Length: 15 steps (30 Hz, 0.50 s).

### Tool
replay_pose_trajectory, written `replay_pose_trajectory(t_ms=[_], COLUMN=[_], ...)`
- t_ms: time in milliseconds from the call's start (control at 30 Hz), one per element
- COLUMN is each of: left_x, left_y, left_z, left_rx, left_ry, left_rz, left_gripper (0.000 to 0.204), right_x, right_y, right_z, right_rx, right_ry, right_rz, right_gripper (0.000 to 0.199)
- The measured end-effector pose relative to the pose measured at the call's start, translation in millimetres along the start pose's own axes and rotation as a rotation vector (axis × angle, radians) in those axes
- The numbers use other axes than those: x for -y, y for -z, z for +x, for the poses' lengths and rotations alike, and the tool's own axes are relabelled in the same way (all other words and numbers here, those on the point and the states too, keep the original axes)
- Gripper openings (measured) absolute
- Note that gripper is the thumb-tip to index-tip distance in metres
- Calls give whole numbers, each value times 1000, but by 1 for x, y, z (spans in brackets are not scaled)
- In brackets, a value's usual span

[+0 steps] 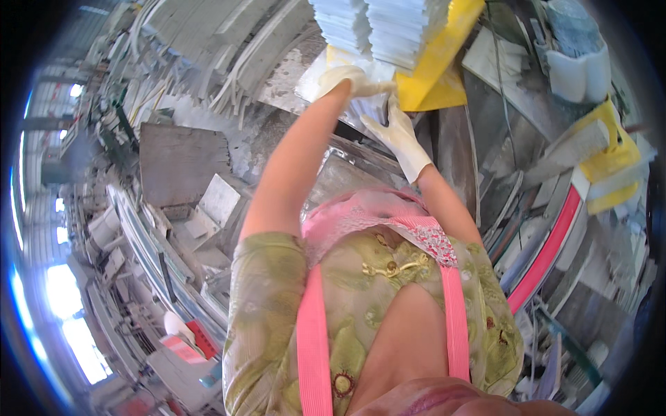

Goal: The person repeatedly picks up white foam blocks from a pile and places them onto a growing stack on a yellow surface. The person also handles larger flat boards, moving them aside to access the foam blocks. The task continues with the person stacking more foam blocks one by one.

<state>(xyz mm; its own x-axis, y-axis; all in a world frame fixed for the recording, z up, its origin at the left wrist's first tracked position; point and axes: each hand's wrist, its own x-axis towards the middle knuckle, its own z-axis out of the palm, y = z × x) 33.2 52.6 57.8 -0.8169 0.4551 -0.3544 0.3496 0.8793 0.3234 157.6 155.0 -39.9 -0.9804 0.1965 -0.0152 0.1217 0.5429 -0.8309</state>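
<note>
left hand: the left hand (349, 81), in a cream glove, reaches in with its fingers stretched towards the right hand; the palm is hidden, so i cannot tell whether it pinches anything.
right hand: the right hand (402, 139), gloved alike, sits just beside and slightly nearer the body, thumb spread from the fingers; i cannot tell whether it grips.
pale piece: the pale piece (375, 107) lies between the two hands, at the gap of the right thumb and fingers, partly covered and blurred.
white sheet: the white sheet (309, 83) shows beside the left hand, running partly under it.
white stacks: the white stacks (399, 31) of thin layers stand just beyond both hands, in two columns side by side.
yellow sheet: the yellow sheet (433, 87) hangs in folds just right of the fingertips.
grey board: the grey board (183, 163) is well left of the hands.
long strips: the long pale strips (243, 66) curve away beyond and left of the left hand.
container: the pale container (579, 73) is well right of the hands.
red strip: the red strip (548, 248) slants right of and nearer the body than the right hand.
</note>
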Motion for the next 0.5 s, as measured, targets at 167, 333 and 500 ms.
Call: replay_pose_trajectory(t_ms=[167,333,500], left_x=[-38,-41,-11], left_y=[-15,-12,-7], left_z=[-5,-16,-16], left_rx=[-86,-183,-174], left_ry=[311,344,307], left_rz=[212,121,-24], left_gripper=[80,68,66], right_x=[7,-13,-39], right_y=[2,-1,-1], right_z=[5,-2,-14], right_rx=[184,-9,-154], right_ry=[-50,34,-79], right_rz=[-143,292,896], right_gripper=[103,73,54])
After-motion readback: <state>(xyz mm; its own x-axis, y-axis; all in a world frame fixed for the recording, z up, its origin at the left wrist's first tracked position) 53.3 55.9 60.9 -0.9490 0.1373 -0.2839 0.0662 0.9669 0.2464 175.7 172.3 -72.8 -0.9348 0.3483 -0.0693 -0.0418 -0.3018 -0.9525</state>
